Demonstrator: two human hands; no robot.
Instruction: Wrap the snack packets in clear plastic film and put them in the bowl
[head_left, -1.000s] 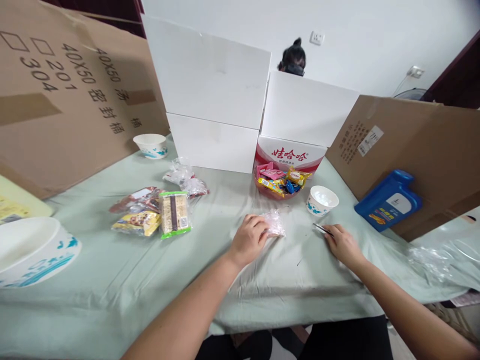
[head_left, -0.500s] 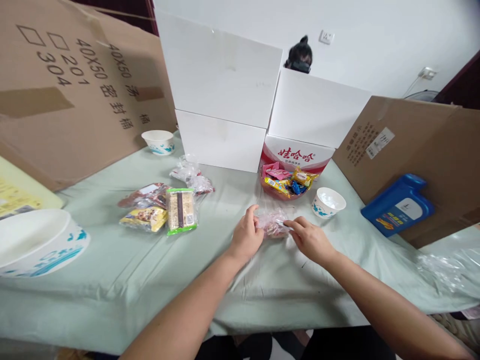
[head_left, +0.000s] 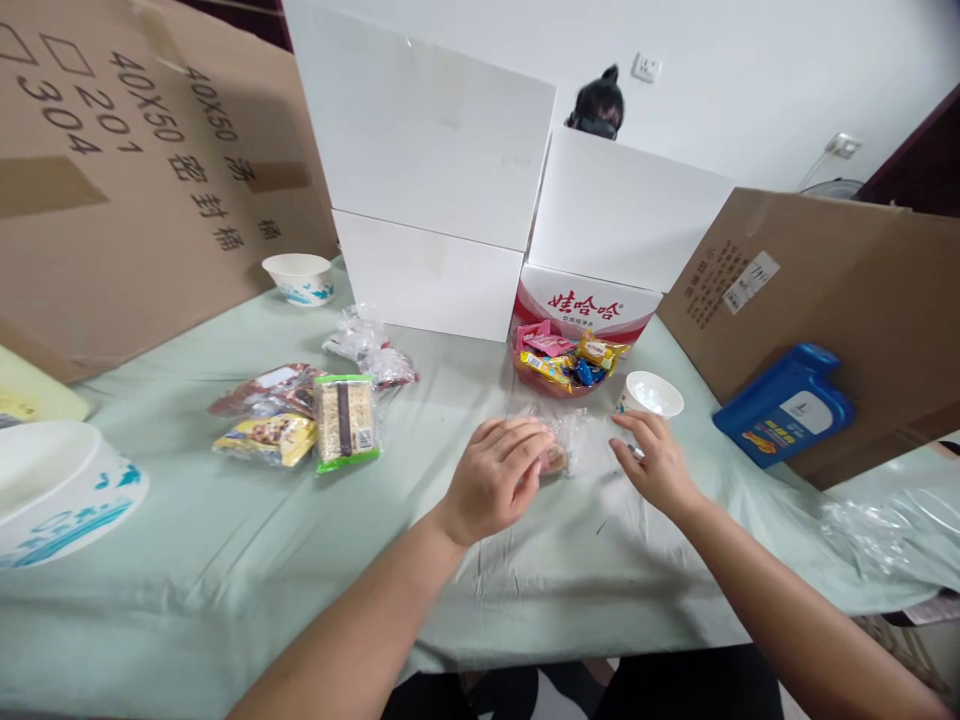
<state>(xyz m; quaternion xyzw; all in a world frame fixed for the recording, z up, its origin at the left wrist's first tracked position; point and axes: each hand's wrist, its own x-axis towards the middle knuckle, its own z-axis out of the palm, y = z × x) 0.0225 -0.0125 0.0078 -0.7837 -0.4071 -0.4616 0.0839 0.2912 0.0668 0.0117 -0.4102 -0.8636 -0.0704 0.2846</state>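
Note:
A clear plastic packet with pinkish-brown contents rests on the cloth. My left hand is over its left side, the fingers loosely curved and covering part of it. No firm grip shows. To the right of the packet, apart from it, my right hand has its thumb and fingers spread. A small whitish bit shows by the right thumb; whether it is held cannot be made out. Just beyond my right fingers stands a white paper bowl with clear plastic inside, its near side partly hidden.
A reddish bowl of wrapped snacks stands behind the packet. Left lie a wafer pack, a yellow packet and crumpled plastic bags. A blue bottle leans on a carton. White boxes line the back; a person's head shows above.
My right hand has let go of the packet and moved right, toward the paper bowl, its fingers spreading. My left hand has turned over, its fingers now covering the packet's left part.

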